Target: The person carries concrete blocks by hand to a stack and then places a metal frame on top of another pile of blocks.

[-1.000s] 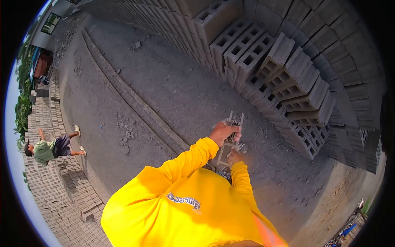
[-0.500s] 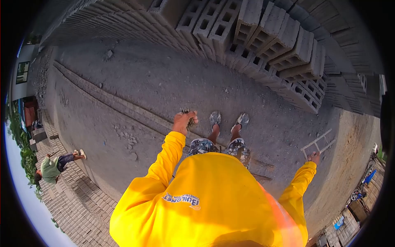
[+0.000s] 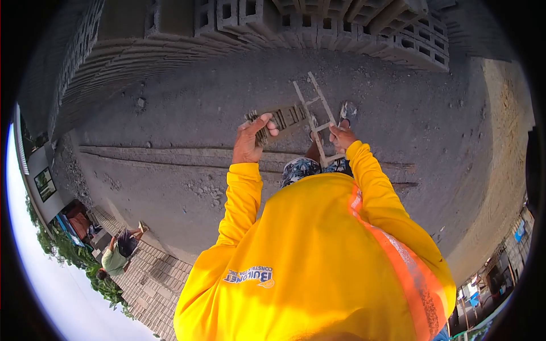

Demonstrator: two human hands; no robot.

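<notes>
My left hand [image 3: 248, 141] is closed around one end of a grey-brown ridged piece [image 3: 290, 117] with a row of slots or slats, whose exact kind I cannot tell. Its far end reaches toward the ladder-shaped frame [image 3: 323, 127], overlapping it in this view. That frame has two long thin bars joined by short crosspieces. The fingers of my right hand [image 3: 342, 138] grip it along its right-hand bar, close in front of my body. Both things are held above the ground over my feet, and one shoe [image 3: 348, 109] shows beside the frame.
Stacked hollow concrete blocks [image 3: 318, 31] form a wall ahead. A long narrow strip [image 3: 187, 154] lies on the dusty ground to the left, near scattered rubble [image 3: 210, 190]. Farther left, a person [image 3: 122, 250] bends by rows of laid blocks [image 3: 153, 284].
My right hand has brought the ladder-shaped frame from far right to beside my left hand. The ridged piece has turned, showing its length. My view has shifted, with the block wall now higher.
</notes>
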